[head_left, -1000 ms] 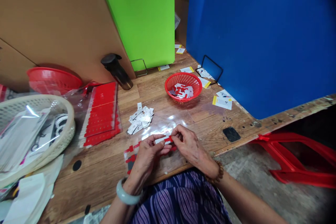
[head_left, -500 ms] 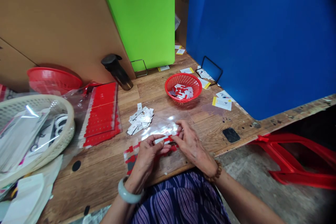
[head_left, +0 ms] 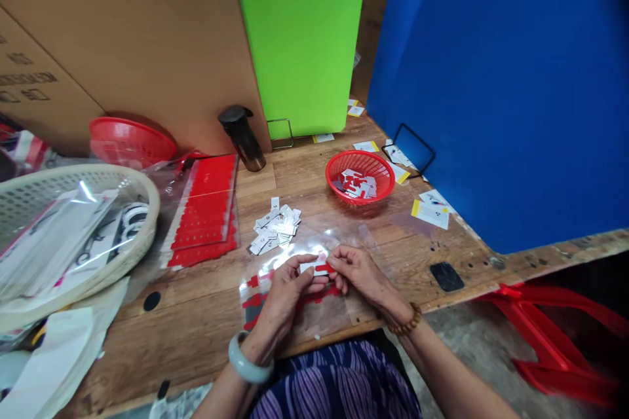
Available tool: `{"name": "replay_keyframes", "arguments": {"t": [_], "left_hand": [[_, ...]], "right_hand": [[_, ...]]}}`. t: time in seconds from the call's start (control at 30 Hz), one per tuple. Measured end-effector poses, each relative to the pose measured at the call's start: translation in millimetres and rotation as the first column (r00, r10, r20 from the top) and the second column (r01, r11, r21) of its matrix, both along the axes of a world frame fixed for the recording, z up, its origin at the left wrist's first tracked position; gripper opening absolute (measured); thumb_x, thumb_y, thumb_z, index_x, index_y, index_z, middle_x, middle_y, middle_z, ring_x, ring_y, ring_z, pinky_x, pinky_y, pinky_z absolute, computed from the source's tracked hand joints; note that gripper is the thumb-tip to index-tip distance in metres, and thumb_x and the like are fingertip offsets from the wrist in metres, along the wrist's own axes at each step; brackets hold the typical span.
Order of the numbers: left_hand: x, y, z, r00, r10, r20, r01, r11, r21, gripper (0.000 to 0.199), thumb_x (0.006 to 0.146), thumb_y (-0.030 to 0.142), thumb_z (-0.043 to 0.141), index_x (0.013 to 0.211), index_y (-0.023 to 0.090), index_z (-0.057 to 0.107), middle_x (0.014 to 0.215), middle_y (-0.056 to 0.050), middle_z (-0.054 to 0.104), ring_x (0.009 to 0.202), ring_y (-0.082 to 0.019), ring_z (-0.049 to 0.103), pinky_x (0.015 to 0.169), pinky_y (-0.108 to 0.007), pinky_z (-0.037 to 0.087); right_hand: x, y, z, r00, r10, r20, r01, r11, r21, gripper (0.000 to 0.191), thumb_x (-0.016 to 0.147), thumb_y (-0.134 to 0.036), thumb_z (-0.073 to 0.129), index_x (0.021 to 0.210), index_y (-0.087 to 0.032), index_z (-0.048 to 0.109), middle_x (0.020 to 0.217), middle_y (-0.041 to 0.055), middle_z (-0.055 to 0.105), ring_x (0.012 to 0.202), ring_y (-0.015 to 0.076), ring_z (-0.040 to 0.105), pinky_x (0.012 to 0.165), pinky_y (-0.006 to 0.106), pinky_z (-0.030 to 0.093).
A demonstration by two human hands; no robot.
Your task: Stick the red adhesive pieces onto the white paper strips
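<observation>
Right hand curled in tighter, pinching red tab on white card, left hand holding card's other end

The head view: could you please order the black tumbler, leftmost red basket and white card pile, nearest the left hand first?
1. White card pile, ahead of the left hand.
2. Black tumbler, farther back.
3. Leftmost red basket, back left.

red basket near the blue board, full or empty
Partly filled: white and red pieces lie in the red basket, its far wall bare.
</observation>
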State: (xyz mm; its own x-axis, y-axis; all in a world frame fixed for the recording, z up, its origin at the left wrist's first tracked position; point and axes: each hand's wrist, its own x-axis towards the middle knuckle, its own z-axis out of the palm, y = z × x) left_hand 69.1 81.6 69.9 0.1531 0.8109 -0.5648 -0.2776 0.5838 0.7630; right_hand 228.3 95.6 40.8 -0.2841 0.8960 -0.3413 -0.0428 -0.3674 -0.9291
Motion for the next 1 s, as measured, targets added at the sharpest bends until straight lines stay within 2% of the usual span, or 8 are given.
{"name": "replay_keyframes", "arguments": {"t": [0.1,0.2,0.3,0.4,0.47,0.53,0.7,1.0], "left_hand": [[-5,1,-8.2,0.995,0.085,0.045,-0.086,0.996,0.024,0.035,0.073,0.02,0.07,0.104,0.013,0.053,0.082,-0.009,0.071,0.067,-0.015,0.069,0.066,-0.024,0.056],[-9,1,-17.6,0.988,0.133,0.079,-0.135,0.991,0.025,0.034,0.071,0.021,0.073,0.1,0.013,0.056,0.088,-0.009,0.069,0.071,-0.014,0.068,0.07,-0.024,0.055],[-11,0,-23.9,0.986,0.145,0.079,-0.145,0.989,0.002,0.031,0.071,0.019,0.073,0.097,0.012,0.058,0.09,-0.011,0.068,0.073,-0.014,0.068,0.073,-0.024,0.054],[-10,-2,-26.9,0.986,0.153,0.071,-0.152,0.988,-0.015,0.031,0.07,0.018,0.073,0.097,0.011,0.058,0.093,-0.013,0.068,0.074,-0.015,0.068,0.073,-0.025,0.053],[-10,-2,-28.6,0.985,0.158,0.069,-0.157,0.987,-0.019,0.031,0.07,0.018,0.073,0.096,0.011,0.058,0.094,-0.013,0.068,0.075,-0.015,0.068,0.072,-0.025,0.053],[-11,-2,-31.1,0.983,0.166,0.072,-0.165,0.986,-0.016,0.03,0.07,0.018,0.073,0.096,0.011,0.058,0.093,-0.013,0.069,0.075,-0.015,0.068,0.072,-0.025,0.053],[-12,-2,-36.9,0.984,0.14,0.115,-0.143,0.989,0.023,0.031,0.07,0.021,0.073,0.096,0.01,0.058,0.092,-0.013,0.07,0.077,-0.016,0.068,0.07,-0.023,0.052],[-11,0,-31.3,0.985,0.142,0.102,-0.144,0.99,0.008,0.028,0.07,0.02,0.073,0.093,0.01,0.059,0.088,-0.012,0.071,0.075,-0.016,0.069,0.068,-0.023,0.052]], "right_hand": [[8,14,5.6,0.981,-0.152,-0.122,0.148,0.988,-0.045,0.031,0.069,-0.043,0.07,0.07,-0.015,0.056,0.051,-0.0034,0.059,0.038,0.0065,0.051,0.039,0.017,0.04],[17,36,18.2,0.879,-0.37,-0.303,0.378,0.925,-0.034,0.028,0.067,-0.038,0.075,0.073,-0.017,0.057,0.06,-0.002,0.063,0.047,0.0078,0.056,0.046,0.018,0.047],[14,56,26.0,0.813,-0.43,-0.392,0.476,0.879,0.022,0.027,0.07,-0.04,0.071,0.081,-0.019,0.059,0.07,0.0007,0.066,0.057,0.0103,0.061,0.056,0.022,0.052],[-6,67,21.6,0.958,-0.282,-0.052,0.285,0.912,0.294,0.027,0.083,-0.043,0.053,0.093,-0.018,0.057,0.076,0.0024,0.065,0.058,0.011,0.06,0.056,0.024,0.051],[-26,72,15.0,0.948,-0.179,0.262,0.053,0.903,0.426,0.024,0.086,-0.037,0.047,0.093,-0.017,0.057,0.072,0.0013,0.062,0.055,0.0114,0.058,0.054,0.025,0.049],[-44,74,9.4,0.905,-0.139,0.402,-0.074,0.879,0.471,0.015,0.081,-0.027,0.053,0.089,-0.016,0.059,0.075,0.0018,0.061,0.063,0.0128,0.057,0.062,0.027,0.048],[-73,79,6.5,0.794,-0.082,0.602,-0.302,0.806,0.509,0.018,0.076,-0.012,0.057,0.093,-0.015,0.062,0.096,0.0073,0.057,0.089,0.0176,0.053,0.081,0.03,0.041],[-92,90,5.5,0.646,-0.038,0.763,-0.469,0.768,0.435,0.008,0.079,-0.014,0.056,0.085,-0.016,0.06,0.098,0.0093,0.056,0.085,0.0183,0.054,0.076,0.028,0.039]]}}
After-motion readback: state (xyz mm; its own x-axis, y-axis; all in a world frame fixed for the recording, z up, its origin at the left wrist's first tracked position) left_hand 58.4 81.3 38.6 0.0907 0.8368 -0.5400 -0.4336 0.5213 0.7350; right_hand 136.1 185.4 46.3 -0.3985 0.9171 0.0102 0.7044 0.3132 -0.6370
